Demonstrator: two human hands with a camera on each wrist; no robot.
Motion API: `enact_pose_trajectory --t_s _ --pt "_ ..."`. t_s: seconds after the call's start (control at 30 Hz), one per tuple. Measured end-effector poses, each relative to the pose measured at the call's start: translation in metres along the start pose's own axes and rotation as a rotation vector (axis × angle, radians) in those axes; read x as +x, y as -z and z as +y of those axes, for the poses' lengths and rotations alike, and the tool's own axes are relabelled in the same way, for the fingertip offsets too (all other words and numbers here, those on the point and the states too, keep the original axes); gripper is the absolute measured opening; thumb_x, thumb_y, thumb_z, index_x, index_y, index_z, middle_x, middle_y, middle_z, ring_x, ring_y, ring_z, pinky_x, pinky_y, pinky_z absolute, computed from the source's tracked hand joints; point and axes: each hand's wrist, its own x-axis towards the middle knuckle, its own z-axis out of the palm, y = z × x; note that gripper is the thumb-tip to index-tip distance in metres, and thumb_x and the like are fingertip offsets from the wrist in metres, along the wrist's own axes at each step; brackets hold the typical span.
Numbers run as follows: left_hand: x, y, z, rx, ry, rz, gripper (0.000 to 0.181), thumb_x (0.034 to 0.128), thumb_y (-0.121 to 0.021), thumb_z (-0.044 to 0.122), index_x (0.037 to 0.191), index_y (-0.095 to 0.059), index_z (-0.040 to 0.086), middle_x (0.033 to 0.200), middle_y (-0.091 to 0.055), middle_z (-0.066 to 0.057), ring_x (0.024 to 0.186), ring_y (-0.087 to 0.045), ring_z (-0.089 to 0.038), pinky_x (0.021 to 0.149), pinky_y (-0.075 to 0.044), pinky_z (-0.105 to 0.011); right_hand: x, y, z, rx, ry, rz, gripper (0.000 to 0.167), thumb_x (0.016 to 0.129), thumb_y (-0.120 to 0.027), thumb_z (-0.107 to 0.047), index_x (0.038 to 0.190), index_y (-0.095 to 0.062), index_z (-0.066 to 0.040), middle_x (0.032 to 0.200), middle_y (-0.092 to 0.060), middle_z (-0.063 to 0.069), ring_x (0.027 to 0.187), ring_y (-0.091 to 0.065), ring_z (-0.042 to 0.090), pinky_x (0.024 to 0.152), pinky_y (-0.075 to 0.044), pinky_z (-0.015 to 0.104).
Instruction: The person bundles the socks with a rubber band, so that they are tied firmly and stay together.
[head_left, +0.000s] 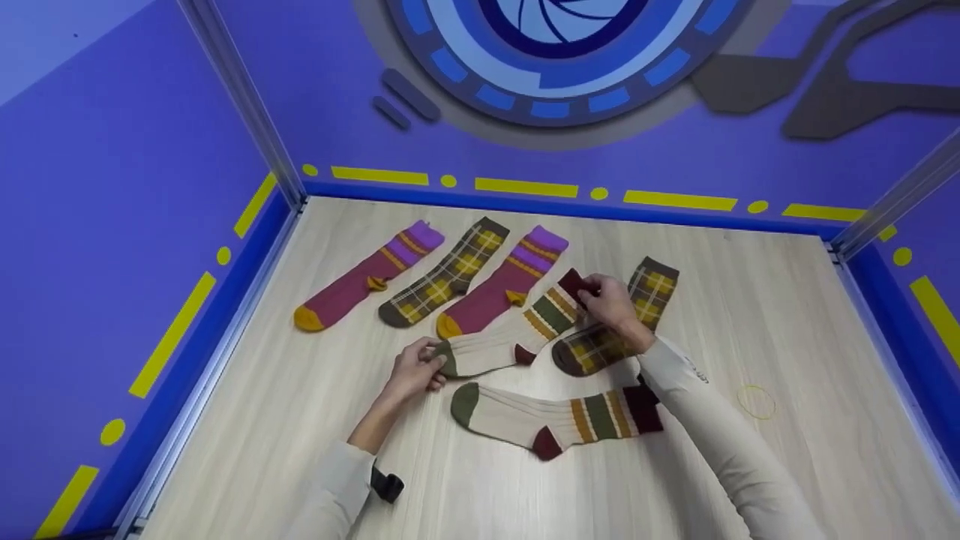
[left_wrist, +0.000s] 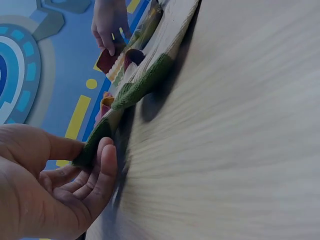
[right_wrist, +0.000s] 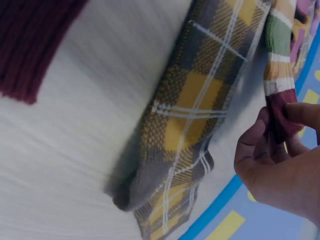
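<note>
Both hands hold one cream sock (head_left: 487, 349) with a green toe, maroon heel and striped leg. Its green toe is pinched by my left hand (head_left: 415, 369), thumb on one side and fingers on the other, as the left wrist view also shows. At the maroon cuff (right_wrist: 282, 115), my right hand (head_left: 609, 304) pinches the other end. A matching cream sock (head_left: 517, 416) lies flat just below it. Under my right forearm is a brown and yellow plaid sock (head_left: 656, 292), partly hidden by the hand and wrist.
Farther left lie a maroon and purple sock (head_left: 349, 285), another plaid sock (head_left: 442, 281) and a second maroon and purple sock (head_left: 495, 289). A thin yellow rubber band (head_left: 757, 403) is on the table (head_left: 840, 450) at right. Blue panels (head_left: 525, 161) enclose the back and sides.
</note>
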Motion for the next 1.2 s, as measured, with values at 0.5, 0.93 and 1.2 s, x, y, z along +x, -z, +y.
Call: enact_pose_trajectory --t_s 0.5,0.93,1.2 --pt "0.006 0.007 0.024 0.002 -0.054 0.18 0.023 0.1009 -0.055 0.003 0.121 -0.065 -0.003 0.078 -0.069 -0.003 0.051 -0.06 -0.009 0.049 -0.052 -0.022 -0.023 0.033 -0.015 0.135 0.01 0.069 0.024 0.093 -0.071 -0.008 0.112 -0.073 0.007 0.106 -0.075 0.024 0.078 -0.059 0.005 0.072 -0.046 0.015" --pt "0.002 0.01 0.04 -0.026 -0.053 0.165 0.021 0.102 -0.058 0.006 0.12 -0.066 -0.001 0.077 -0.066 -0.002 0.055 -0.059 -0.01 0.052 -0.05 -0.023 -0.055 0.06 -0.016 0.332 -0.017 0.021 0.026 0.092 -0.073 -0.005 0.111 -0.069 0.011 0.099 -0.073 0.014 0.075 -0.059 -0.001 0.066 -0.049 0.014" --pt "-0.006 0.005 0.05 -0.028 -0.069 0.116 0.021 0.1012 -0.058 0.005 0.118 -0.067 -0.002 0.072 -0.063 0.001 0.055 -0.057 -0.009 0.051 -0.047 -0.021 -0.077 0.079 -0.007 0.483 -0.102 -0.065 0.039 0.094 -0.072 -0.007 0.125 -0.061 0.013 0.091 -0.066 -0.01 0.075 -0.064 0.0 0.065 -0.054 0.017"
